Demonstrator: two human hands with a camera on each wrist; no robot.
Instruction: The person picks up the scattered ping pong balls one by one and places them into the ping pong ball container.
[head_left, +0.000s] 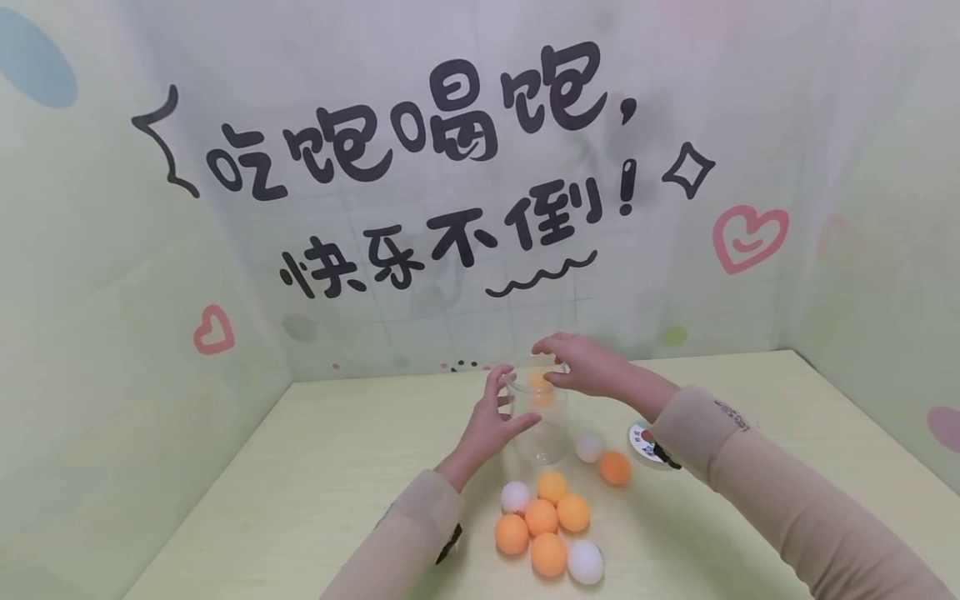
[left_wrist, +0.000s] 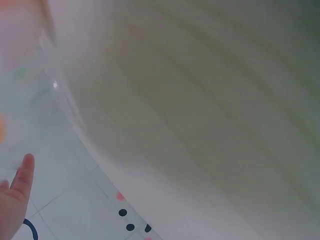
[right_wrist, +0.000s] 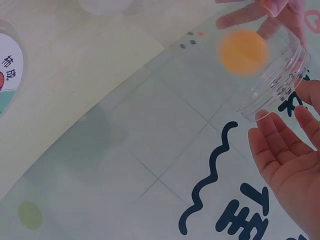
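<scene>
A clear jar [head_left: 542,437] stands on the table, and my left hand [head_left: 483,429] grips its left side with fingers and thumb spread round it. Over its mouth hovers my right hand [head_left: 588,367], fingers apart and loosely bent. An orange ball [right_wrist: 243,52] is blurred inside the jar, below the rim; nothing shows between the right hand's fingers. In the right wrist view the right hand [right_wrist: 295,165] lies palm up beside the threaded jar rim [right_wrist: 280,80]. The left wrist view is mostly a blurred pale surface, with a finger [left_wrist: 24,177] at lower left.
In front of the jar lie several orange balls [head_left: 542,517] and white balls [head_left: 586,562]. Another white ball [head_left: 589,448] and an orange ball [head_left: 615,469] sit to its right. A round printed disc [head_left: 640,437] lies under the right forearm. A printed backdrop [head_left: 450,325] borders the table.
</scene>
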